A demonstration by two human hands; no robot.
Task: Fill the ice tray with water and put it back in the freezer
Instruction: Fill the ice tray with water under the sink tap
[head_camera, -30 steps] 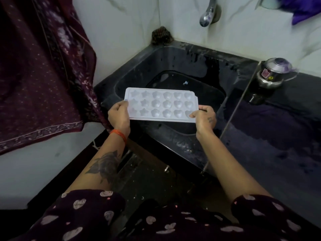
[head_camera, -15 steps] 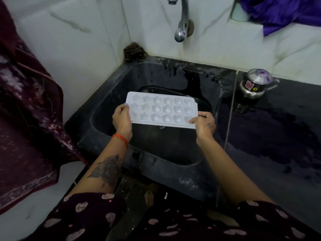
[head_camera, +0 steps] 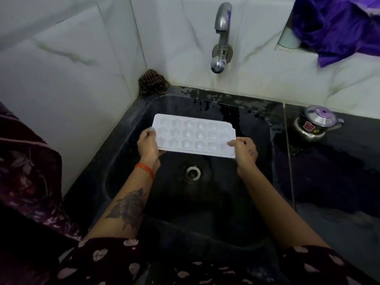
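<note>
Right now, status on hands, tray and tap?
Left hand and right hand each grip an end of the ice tray. Tray held over the sink, below the tap. No water running. Nothing in the way.

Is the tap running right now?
Off: no stream falls from the tap toward the ice tray held over the sink.

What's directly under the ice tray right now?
Under the ice tray, held by the left hand and right hand, lies the black sink basin; its drain shows just past the near edge. The basin floor beneath the tray is hidden.
</note>
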